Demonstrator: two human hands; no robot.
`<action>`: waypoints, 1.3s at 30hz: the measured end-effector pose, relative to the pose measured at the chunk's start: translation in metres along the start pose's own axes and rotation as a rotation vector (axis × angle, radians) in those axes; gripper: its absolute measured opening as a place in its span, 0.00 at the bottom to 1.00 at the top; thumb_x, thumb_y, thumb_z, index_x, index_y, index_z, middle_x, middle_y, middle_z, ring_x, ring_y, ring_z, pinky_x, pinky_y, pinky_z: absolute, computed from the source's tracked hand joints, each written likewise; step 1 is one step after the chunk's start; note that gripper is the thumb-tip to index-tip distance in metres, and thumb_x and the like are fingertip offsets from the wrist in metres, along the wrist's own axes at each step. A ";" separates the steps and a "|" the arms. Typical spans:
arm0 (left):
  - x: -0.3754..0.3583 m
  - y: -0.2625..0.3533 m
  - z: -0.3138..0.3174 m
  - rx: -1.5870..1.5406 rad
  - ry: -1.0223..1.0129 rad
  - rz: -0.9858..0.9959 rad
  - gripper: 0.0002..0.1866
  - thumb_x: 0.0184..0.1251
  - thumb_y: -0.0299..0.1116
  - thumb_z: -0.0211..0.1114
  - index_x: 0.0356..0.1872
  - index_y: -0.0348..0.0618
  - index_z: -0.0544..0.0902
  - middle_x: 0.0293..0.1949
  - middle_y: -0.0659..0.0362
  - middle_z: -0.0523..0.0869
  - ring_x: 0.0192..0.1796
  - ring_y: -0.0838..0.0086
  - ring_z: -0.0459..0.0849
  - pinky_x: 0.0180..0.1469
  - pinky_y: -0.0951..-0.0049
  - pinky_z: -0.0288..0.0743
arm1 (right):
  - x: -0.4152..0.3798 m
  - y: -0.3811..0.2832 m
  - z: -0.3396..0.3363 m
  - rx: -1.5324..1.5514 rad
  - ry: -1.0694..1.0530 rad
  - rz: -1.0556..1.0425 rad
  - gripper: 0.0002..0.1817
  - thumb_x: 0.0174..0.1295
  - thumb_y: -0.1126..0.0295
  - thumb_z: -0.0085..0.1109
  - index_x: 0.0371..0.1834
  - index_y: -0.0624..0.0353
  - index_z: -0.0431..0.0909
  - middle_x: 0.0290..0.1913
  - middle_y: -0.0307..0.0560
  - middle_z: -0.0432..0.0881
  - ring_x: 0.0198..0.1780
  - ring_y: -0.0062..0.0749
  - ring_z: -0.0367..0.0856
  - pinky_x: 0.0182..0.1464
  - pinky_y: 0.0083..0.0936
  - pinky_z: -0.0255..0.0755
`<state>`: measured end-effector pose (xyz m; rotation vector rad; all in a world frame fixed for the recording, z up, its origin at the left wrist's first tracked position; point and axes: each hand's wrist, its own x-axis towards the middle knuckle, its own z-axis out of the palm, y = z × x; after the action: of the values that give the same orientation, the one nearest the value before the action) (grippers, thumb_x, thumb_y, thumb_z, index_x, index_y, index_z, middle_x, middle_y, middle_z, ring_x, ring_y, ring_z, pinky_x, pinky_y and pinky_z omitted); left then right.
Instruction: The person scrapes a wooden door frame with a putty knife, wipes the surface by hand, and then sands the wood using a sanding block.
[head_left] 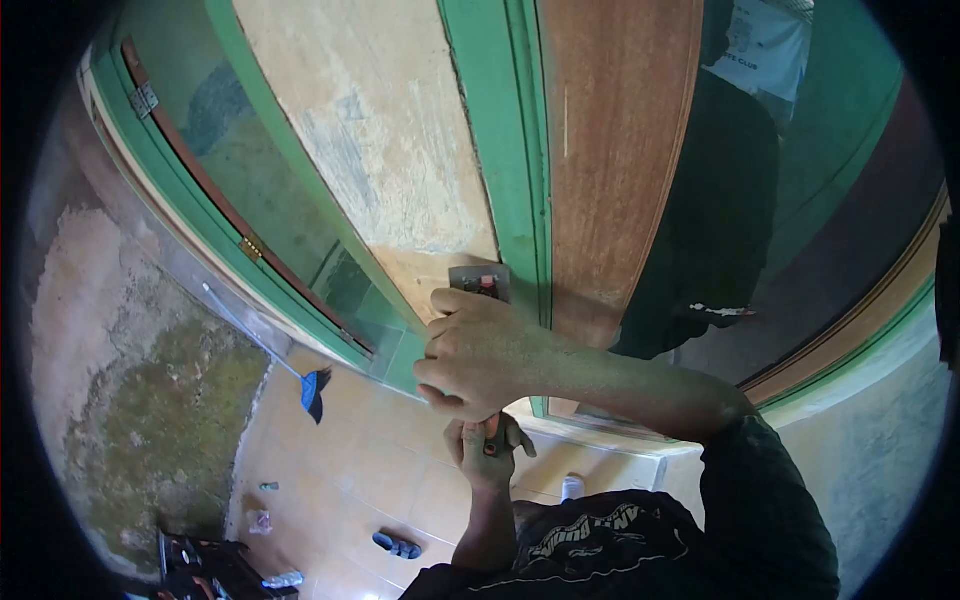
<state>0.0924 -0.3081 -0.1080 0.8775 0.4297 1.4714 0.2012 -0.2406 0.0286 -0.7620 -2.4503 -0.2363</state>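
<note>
The step in hand looked, to me, like working the face of the pale panel (380,120) with the tool (463,274). The tool's flat grey head lay over the panel's lower part, just beyond the right hand (475,350) and close beside the green frame (512,150); whether it pressed on the surface, I couldn't tell. The right hand was closed around the tool's upper body, while the left hand (480,462), nearer the person's chest, gripped the lower end, where a bit of orange showed. Another pass would have called for both grips firm, the head flat, and its edge clear of that green frame.

The tool's head was thin and squarish, with a touch of red; the hands hid most of the rest. Beyond them, the panel was cream, scuffed chalky white and bluish grey higher up, plainer and yellower near the tool.
</note>
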 end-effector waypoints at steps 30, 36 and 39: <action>0.013 0.026 0.005 0.051 -0.117 -0.103 0.23 0.68 0.43 0.60 0.40 0.25 0.71 0.24 0.49 0.75 0.11 0.83 0.63 0.10 0.81 0.56 | 0.012 0.006 -0.001 -0.136 0.003 -0.028 0.14 0.51 0.64 0.61 0.13 0.50 0.68 0.10 0.30 0.70 0.18 0.22 0.65 0.33 0.22 0.57; 0.015 0.019 0.001 -0.011 -0.101 -0.125 0.23 0.67 0.44 0.62 0.38 0.27 0.72 0.23 0.49 0.77 0.11 0.83 0.63 0.10 0.81 0.56 | 0.013 0.007 -0.003 -0.146 -0.061 -0.034 0.15 0.52 0.64 0.60 0.12 0.51 0.67 0.10 0.32 0.69 0.17 0.23 0.64 0.33 0.22 0.56; 0.018 0.007 -0.005 -0.032 -0.138 -0.076 0.23 0.66 0.44 0.63 0.38 0.28 0.72 0.24 0.49 0.78 0.11 0.82 0.64 0.10 0.81 0.58 | 0.011 0.010 0.004 -0.178 -0.075 -0.031 0.15 0.51 0.64 0.60 0.13 0.51 0.67 0.09 0.32 0.68 0.17 0.23 0.64 0.33 0.22 0.57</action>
<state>0.0858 -0.2903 -0.1021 0.9214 0.3329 1.3358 0.1977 -0.2261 0.0314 -0.8221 -2.5379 -0.4503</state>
